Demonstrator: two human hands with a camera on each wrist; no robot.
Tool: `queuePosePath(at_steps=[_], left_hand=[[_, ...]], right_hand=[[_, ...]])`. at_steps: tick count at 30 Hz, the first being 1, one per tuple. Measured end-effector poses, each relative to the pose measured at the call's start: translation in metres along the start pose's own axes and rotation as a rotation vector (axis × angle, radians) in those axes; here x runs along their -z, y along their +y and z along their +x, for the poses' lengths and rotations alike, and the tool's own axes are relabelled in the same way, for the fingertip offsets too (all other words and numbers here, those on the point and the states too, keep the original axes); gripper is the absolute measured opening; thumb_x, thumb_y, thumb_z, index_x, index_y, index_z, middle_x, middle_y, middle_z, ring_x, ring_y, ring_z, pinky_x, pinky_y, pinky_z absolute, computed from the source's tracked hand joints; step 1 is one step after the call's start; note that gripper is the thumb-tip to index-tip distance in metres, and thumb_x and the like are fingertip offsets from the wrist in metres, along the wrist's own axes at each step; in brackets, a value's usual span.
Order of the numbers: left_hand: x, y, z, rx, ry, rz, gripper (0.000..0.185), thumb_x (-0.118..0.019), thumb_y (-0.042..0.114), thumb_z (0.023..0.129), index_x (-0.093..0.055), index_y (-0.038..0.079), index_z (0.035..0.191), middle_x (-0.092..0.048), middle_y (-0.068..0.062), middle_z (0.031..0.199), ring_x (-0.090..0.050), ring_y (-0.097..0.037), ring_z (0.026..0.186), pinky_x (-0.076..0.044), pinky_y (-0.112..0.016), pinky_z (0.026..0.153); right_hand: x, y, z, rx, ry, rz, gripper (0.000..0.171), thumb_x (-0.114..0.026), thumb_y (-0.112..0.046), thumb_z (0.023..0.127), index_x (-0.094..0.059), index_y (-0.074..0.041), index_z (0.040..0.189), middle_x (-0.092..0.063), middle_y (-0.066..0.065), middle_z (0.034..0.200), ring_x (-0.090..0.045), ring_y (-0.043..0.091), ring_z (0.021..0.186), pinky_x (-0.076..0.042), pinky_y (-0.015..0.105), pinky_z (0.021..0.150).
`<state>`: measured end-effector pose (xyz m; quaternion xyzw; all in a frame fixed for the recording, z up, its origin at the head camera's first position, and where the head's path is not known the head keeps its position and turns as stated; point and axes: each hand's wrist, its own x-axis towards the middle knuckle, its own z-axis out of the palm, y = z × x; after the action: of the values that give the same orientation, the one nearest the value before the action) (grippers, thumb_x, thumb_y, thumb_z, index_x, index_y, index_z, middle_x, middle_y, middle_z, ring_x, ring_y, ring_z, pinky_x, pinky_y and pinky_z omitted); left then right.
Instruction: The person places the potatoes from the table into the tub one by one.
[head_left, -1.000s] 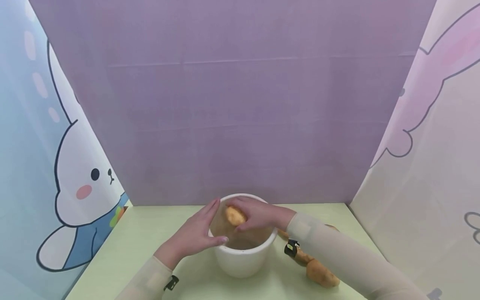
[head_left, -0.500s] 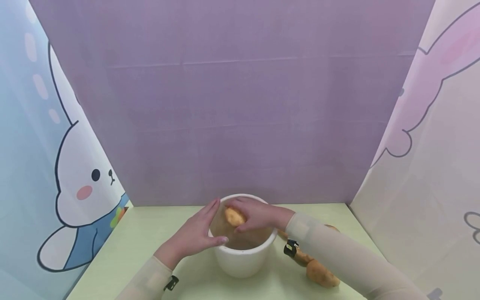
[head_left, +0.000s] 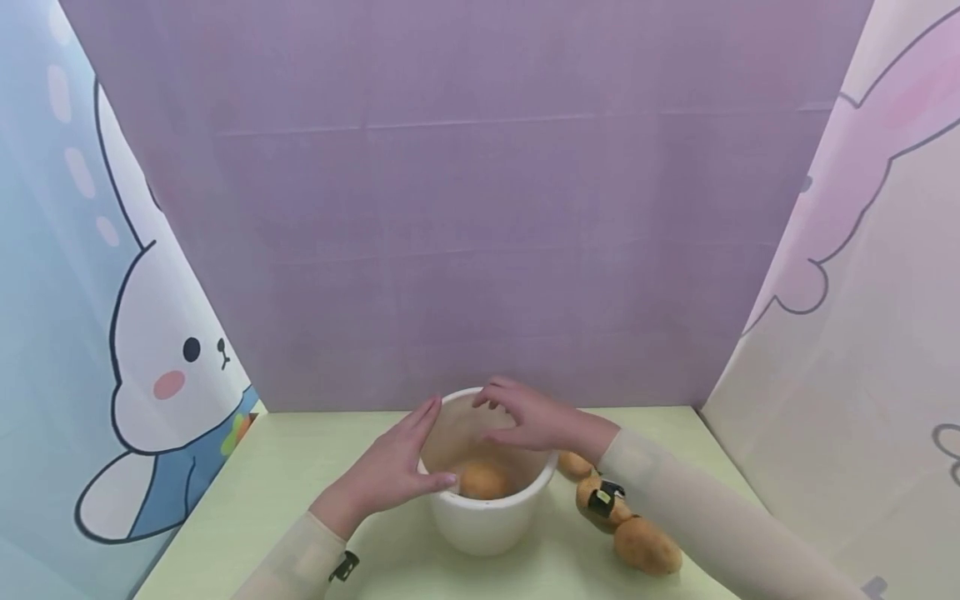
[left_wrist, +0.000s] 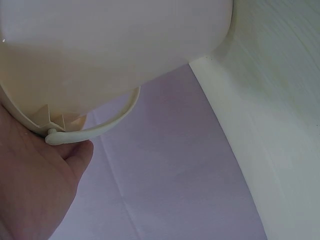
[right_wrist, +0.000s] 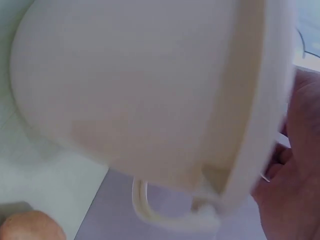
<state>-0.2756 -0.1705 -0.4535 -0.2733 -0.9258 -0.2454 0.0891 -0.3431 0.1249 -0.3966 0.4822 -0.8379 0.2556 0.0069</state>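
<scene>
Cream-white bucket (head_left: 483,521) with a golden-brown potato (head_left: 483,481) inside; same brown on the potatoes (head_left: 647,546) beside it. Pale green surface (head_left: 262,483). Plain lilac back wall (head_left: 465,208); pastel side panels (head_left: 112,333) printed with black-outlined white rabbits, pink-cheeked.

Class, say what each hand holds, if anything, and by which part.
The left hand steadies the bucket at its rim; the right hand, fingers relaxed, holds nothing.
</scene>
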Motion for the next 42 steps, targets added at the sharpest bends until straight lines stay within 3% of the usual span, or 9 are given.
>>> queuePosePath(at_steps=[5,8,13,19,23,34,42], left_hand=[[-0.002,0.003,0.000,0.008,-0.009,-0.005,0.122,-0.072,0.076,0.093,-0.023,0.002,0.175,-0.021,-0.015,0.182,-0.030,-0.041,0.164,-0.033,-0.062,0.129],[-0.002,0.003,0.000,0.005,-0.006,0.000,0.122,-0.072,0.076,0.093,-0.023,0.001,0.175,-0.021,-0.015,0.182,-0.030,-0.042,0.164,-0.033,-0.063,0.129],[-0.001,0.002,0.000,0.004,0.002,0.017,0.124,-0.070,0.079,0.092,-0.022,0.000,0.175,-0.021,-0.017,0.182,-0.031,-0.043,0.164,-0.034,-0.063,0.128],[-0.001,0.001,0.000,0.008,0.002,0.028,0.123,-0.069,0.080,0.093,-0.023,0.000,0.175,-0.023,-0.017,0.182,-0.031,-0.042,0.164,-0.035,-0.063,0.128],[-0.001,0.001,0.000,-0.001,0.010,0.034,0.122,-0.070,0.077,0.093,-0.024,-0.002,0.174,-0.024,-0.018,0.181,-0.032,-0.043,0.163,-0.035,-0.063,0.128],[-0.001,0.002,-0.001,-0.012,0.010,0.021,0.121,-0.072,0.075,0.093,-0.025,-0.003,0.173,-0.024,-0.019,0.181,-0.032,-0.043,0.163,-0.035,-0.063,0.128],[-0.001,0.001,0.000,-0.006,0.013,0.019,0.120,-0.074,0.072,0.093,-0.025,-0.001,0.174,-0.025,-0.019,0.181,-0.033,-0.044,0.163,-0.036,-0.063,0.127]], right_hand=[[0.014,0.000,-0.034,0.018,0.149,0.000,0.034,-0.080,-0.020,0.104,-0.070,-0.010,0.135,-0.066,0.005,0.128,-0.068,0.031,0.119,-0.061,0.054,0.099],[0.019,0.003,-0.054,0.014,0.222,0.009,0.030,-0.078,-0.017,0.105,-0.071,-0.009,0.132,-0.067,0.006,0.125,-0.067,0.030,0.116,-0.061,0.051,0.098],[0.023,0.010,-0.089,-0.026,0.296,-0.007,0.026,-0.080,-0.015,0.103,-0.073,-0.009,0.127,-0.067,0.002,0.125,-0.066,0.021,0.115,-0.062,0.045,0.095],[0.013,0.022,-0.135,-0.071,0.331,-0.060,0.025,-0.081,-0.017,0.103,-0.071,-0.018,0.125,-0.065,-0.002,0.124,-0.063,0.011,0.108,-0.063,0.036,0.086],[0.007,0.026,-0.157,-0.073,0.358,-0.093,0.026,-0.082,-0.014,0.101,-0.072,-0.022,0.123,-0.064,-0.010,0.122,-0.063,0.008,0.106,-0.062,0.036,0.087],[-0.011,0.022,-0.203,-0.103,0.399,-0.173,0.035,-0.089,-0.009,0.093,-0.070,-0.025,0.119,-0.064,-0.017,0.118,-0.064,0.007,0.105,-0.060,0.035,0.086],[-0.027,0.024,-0.232,-0.119,0.415,-0.136,0.047,-0.092,-0.004,0.088,-0.069,-0.030,0.121,-0.053,-0.014,0.113,-0.055,0.005,0.102,-0.058,0.031,0.079]])
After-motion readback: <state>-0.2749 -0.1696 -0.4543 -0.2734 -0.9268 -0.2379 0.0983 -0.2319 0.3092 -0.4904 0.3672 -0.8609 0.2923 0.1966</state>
